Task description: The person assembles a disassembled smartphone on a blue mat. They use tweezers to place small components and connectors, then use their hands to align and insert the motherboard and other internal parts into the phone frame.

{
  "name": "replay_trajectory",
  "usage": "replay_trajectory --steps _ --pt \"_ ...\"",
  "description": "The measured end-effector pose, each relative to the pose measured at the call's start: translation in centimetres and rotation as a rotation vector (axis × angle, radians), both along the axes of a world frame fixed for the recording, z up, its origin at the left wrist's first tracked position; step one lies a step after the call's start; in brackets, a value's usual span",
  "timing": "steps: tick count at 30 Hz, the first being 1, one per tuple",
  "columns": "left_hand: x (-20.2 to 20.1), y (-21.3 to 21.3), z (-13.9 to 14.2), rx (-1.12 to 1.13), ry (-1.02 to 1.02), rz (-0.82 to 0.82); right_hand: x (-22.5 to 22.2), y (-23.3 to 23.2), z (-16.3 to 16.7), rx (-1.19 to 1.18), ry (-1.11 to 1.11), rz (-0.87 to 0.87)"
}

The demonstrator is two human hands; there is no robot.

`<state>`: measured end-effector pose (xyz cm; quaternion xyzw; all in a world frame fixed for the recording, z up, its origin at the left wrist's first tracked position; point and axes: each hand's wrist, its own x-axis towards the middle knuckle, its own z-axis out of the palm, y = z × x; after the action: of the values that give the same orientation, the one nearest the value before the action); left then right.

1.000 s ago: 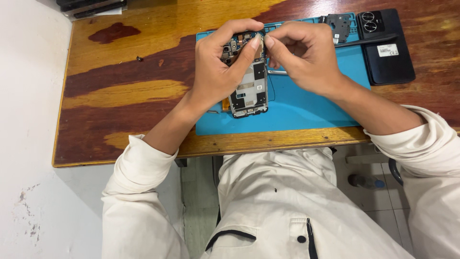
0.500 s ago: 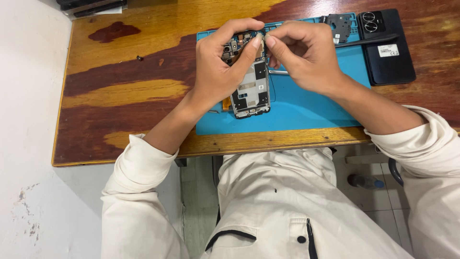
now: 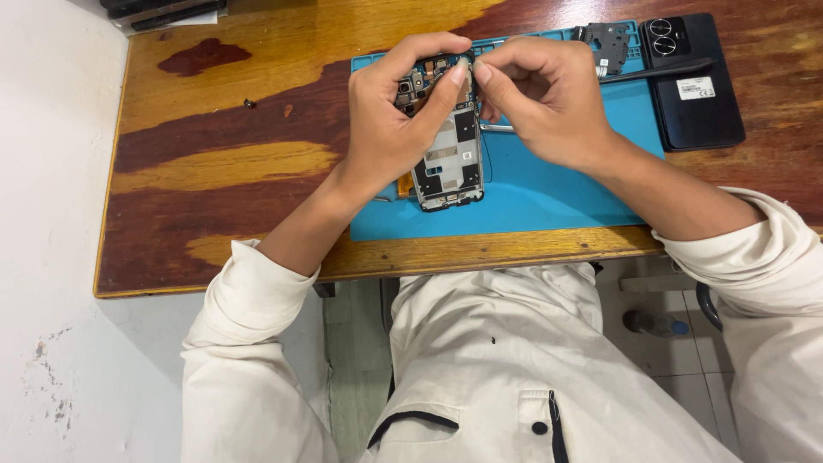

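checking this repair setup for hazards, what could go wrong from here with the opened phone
1. The opened phone is pinched by the left hand and right hand at its top end only; it might slip or flex.
2. The small loose screw lies on bare wooden table, off the blue mat, and could get lost.
3. The black back cover sits near the table's right side, where a sleeve might nudge it.

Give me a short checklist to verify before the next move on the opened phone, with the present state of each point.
1. Left hand steadies the opened phone: ok, fingers wrap its upper part.
2. Right hand fingertips at the phone's top edge: ok.
3. Whether a part is pinched between the fingertips: cannot tell, too small.
4. Phone lies over the blue mat: ok.
5. Black back cover set aside, apart from the hands: ok.
6. Small dark screw-like piece lies off the mat on the wooden table: not ok.
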<state>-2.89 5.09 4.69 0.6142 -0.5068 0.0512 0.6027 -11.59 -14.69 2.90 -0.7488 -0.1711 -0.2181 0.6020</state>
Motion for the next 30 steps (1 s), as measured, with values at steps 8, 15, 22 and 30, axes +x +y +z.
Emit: replay_trajectory --steps 8,15,22,30 --pt "-0.17 -0.07 0.23 -0.005 0.029 -0.01 0.1 0.04 0.0 0.005 0.003 0.0" --pt "0.4 0.05 0.62 0.001 -0.22 0.058 0.23 -0.02 -0.12 0.021 -0.009 0.013" --pt "0.66 0.04 0.61 -0.005 -0.312 0.077 0.13 -0.06 -0.15 0.041 0.004 0.011" --pt "0.41 0.15 0.75 0.012 -0.284 0.081 0.2 -0.06 -0.34 0.034 0.009 0.012"
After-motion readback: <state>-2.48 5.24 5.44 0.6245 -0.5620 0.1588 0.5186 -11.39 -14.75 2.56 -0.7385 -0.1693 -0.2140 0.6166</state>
